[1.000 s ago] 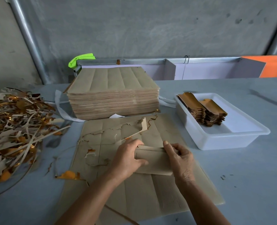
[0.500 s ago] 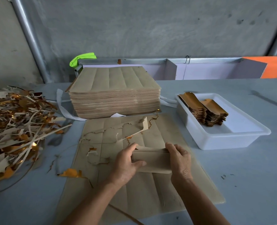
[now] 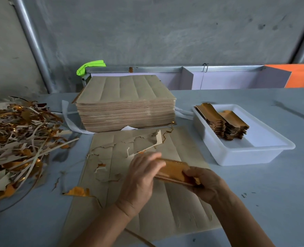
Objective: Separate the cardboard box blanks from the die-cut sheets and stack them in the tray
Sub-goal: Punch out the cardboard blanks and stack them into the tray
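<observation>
While both hands are meeting above the torn sheet, a small bundle of blanks is being held between them, its gold face turned up and its long axis running left to right. The right hand is grasping the bundle's right end, fingers curled round it from below and the thumb lying on the gold face. The left hand is lying against the bundle's left end with fingers curved over it; they are blurred, so how firmly they are gripping is hard to tell, though they are wrapping that end. The bundle is hanging clear of the sheet beneath it, near the middle of the table, well short of the tray.

The sheet is lying flat on the table just in front of the stack of uncut sheets, its far half ragged where pieces are missing, with a loose strip curling up from it. The stack is sitting behind it, tall and square, with white strapping trailing out from under its left side. To the right, the white tray is resting on the table, apart from the sheet, and two leaning piles of blanks are standing in its far left part, gold faces up. At the left edge, a heap of scrap is sprawling across the table, and a few gold-backed offcuts are lying between it and the sheet.
</observation>
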`<move>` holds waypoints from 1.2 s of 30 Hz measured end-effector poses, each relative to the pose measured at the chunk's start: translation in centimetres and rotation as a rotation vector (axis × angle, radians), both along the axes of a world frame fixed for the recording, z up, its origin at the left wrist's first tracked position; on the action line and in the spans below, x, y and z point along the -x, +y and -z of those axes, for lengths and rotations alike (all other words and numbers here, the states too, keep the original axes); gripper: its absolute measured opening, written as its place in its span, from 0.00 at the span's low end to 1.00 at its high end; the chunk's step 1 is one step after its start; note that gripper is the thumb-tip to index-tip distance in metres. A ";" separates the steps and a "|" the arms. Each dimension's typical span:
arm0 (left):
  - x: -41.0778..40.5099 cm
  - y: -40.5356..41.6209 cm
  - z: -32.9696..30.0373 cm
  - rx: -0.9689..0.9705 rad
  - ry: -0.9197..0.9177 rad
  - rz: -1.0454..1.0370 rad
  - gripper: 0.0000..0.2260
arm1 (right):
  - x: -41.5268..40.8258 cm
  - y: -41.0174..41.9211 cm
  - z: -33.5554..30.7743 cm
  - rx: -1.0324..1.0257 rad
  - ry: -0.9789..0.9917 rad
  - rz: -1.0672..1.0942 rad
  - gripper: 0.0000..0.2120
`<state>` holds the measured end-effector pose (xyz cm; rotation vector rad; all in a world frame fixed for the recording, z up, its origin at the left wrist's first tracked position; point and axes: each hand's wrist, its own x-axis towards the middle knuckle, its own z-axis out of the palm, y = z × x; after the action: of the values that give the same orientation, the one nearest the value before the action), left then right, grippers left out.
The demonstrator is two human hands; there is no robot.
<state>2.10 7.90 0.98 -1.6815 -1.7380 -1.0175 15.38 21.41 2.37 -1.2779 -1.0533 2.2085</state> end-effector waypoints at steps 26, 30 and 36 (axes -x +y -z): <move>-0.2 2.1 2.2 -0.103 -1.415 -0.130 0.19 | 2.2 -3.8 2.8 -0.772 0.017 0.153 0.22; -0.6 2.4 2.1 -0.210 -1.449 0.007 0.08 | 2.5 -4.1 2.7 -0.835 0.030 0.141 0.24; -0.4 2.2 2.7 -0.168 -1.442 0.096 0.11 | 2.3 -4.3 3.2 -0.853 -0.006 0.116 0.29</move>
<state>2.45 10.06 -1.70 -0.8111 -2.1380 -2.7073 13.09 17.09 -0.79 -0.9047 -1.6171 1.3815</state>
